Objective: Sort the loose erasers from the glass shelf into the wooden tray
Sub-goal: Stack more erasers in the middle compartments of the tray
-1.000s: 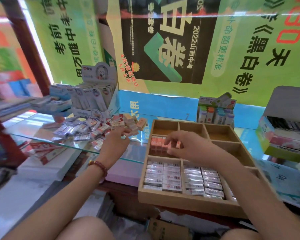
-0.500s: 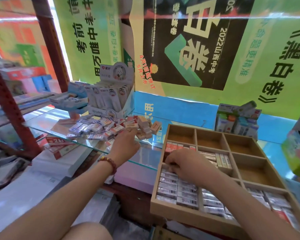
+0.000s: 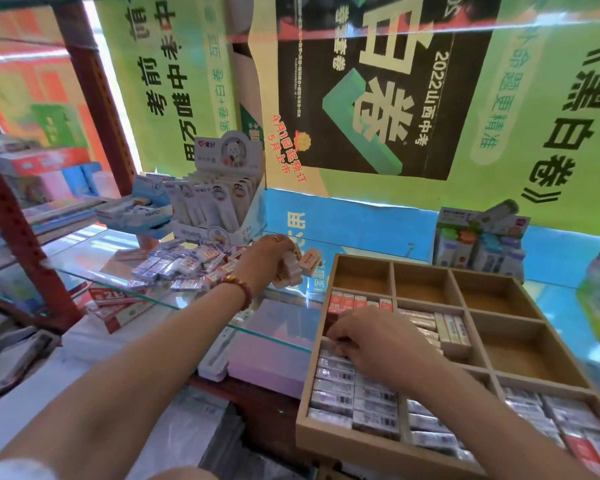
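Closest in, two bare forearms reaching forward. At near right, wooden tray [image 3: 378, 447], with its front-left compartment packed with flat rows of wrapped erasers [image 3: 347, 393] and more of the same in the front compartments further right. Right hand [image 3: 371, 344] palm-down over the divider at the tray's left side, with fingers curled and tips down among those wrapped erasers; hold on anything beneath them impossible to tell. Just past the knuckles, red-labelled erasers [image 3: 357, 302] standing in a row along the back of the middle-left compartment, and slim pale ones set on edge in the next compartment to the right. Left of the tray and a little further off, glass shelf [image 3: 284, 313], with a pink box [image 3: 274, 355] and red-and-white cartons [image 3: 118, 303] visible beneath it. Over the glass, left hand [image 3: 269, 258], bead bracelet [image 3: 238, 289] at the wrist, with fingers wrapped round a cluster of pale erasers [image 3: 291, 271] near the tray's far-left corner, and one peach block poking out to the right. Left of that hand, loose erasers [image 3: 177, 265] heaped on the shelf, apart from the tray. Behind the heap, white display box [image 3: 222, 202] with a cartoon dog, and a blue-and-white box [image 3: 142, 211] beside it. Behind the tray at far right, stationery packs [image 3: 478, 244]. At the very back, posters [image 3: 378, 81] in green and black with Chinese lettering, and a red metal post [image 3: 97, 91] at left.
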